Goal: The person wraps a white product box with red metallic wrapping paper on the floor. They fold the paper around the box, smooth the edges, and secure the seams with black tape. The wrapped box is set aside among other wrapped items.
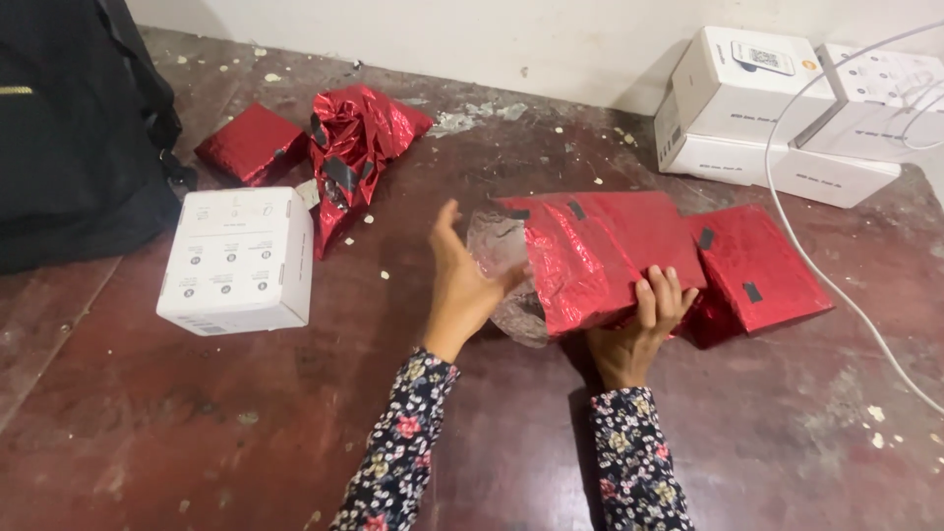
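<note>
A box half wrapped in shiny red foil [590, 251] lies tilted at the middle of the dark red table [197, 423]. My right hand [644, 324] grips its near edge, fingers curled over the foil. My left hand [460, 280] is at its left end with fingers apart, touching the loose silvery inside of the foil [497, 246]. Black tape strips sit on the red foil. Both arms wear flowered sleeves.
A second red wrapped box [762, 270] lies just right. A white box [238, 259] sits at left, with crumpled red foil [354, 147] and a small red package [251, 145] behind. A black bag [74, 128] fills the far left. Stacked white boxes [777, 108] and a white cable [836, 285] are at right.
</note>
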